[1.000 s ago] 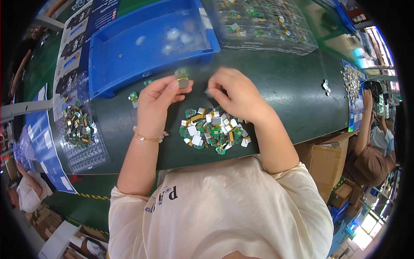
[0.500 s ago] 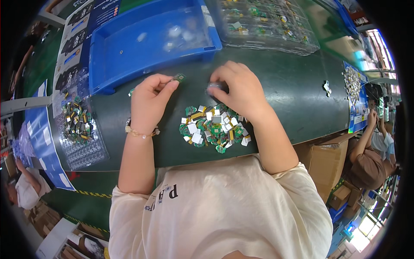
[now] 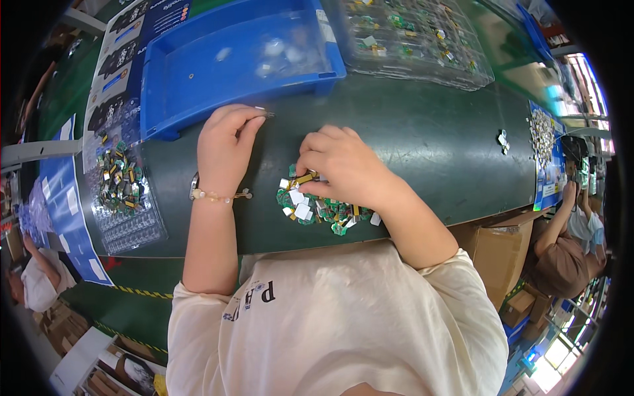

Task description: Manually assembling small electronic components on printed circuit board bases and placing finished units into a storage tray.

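Note:
My left hand [image 3: 228,142] pinches a small circuit board [image 3: 269,114] between thumb and fingertips, just in front of the blue bin; the board appears edge-on. Lower and to the right, my right hand [image 3: 343,165] reaches into a pile of small green circuit boards [image 3: 323,210] with white and yellow parts. Its thumb and forefinger close around a yellow-edged circuit board [image 3: 306,179] at the pile's upper left. The right hand covers much of the pile's far side.
The blue bin [image 3: 168,122] holds a few clear pieces. Stacked clear trays [image 3: 422,72] with boards stand at the far right. Another clear tray [image 3: 135,231] with boards lies left. Small pieces [image 3: 503,140] and a pale heap [image 3: 541,135] are right. Co-workers sit at both sides.
My right hand has come down and slightly left from above the pile onto its parts. My left hand keeps its board, now turned edge-on, and has shifted slightly up and left.

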The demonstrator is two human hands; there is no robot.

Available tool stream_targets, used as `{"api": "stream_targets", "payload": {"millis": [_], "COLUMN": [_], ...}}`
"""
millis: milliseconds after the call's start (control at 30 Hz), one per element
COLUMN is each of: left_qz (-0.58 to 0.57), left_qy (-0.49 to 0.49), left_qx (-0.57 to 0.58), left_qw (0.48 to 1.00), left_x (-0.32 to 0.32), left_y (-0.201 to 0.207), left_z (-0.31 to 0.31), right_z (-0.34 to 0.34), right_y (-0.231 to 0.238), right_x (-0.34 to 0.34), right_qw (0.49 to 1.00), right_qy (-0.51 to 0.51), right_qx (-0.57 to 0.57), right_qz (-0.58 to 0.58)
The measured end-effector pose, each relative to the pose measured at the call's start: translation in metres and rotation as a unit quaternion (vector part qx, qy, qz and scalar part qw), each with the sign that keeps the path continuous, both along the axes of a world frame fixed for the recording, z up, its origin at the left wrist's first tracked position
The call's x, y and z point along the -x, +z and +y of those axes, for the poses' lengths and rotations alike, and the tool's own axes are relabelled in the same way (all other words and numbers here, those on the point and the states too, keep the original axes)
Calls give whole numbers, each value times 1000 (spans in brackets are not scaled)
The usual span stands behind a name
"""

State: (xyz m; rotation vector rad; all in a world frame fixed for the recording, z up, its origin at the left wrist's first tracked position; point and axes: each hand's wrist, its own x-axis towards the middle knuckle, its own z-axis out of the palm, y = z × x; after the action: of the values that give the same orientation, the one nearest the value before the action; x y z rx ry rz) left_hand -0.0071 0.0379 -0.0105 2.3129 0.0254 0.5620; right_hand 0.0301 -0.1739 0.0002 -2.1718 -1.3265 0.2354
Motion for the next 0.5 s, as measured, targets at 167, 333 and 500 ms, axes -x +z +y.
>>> {"api": "stream_targets", "payload": {"millis": [167,333,500], "left_qz": [73,96,48], "left_qy": [59,103,-64], "left_qx": [-18,16,145], "left_qw": [995,990,986], "left_x": [5,6,14], "left_y": [12,13,11], "left_z": [-3,-5,-2], "right_z": [3,10,10], "right_y": [-6,-10,4], "right_x": [-1,-2,1], "right_qw": [1000,995,960], "right_qy": [1,-39,-179], "right_qx": [-14,-74,-180], "right_qz": [-27,-47,117]}}
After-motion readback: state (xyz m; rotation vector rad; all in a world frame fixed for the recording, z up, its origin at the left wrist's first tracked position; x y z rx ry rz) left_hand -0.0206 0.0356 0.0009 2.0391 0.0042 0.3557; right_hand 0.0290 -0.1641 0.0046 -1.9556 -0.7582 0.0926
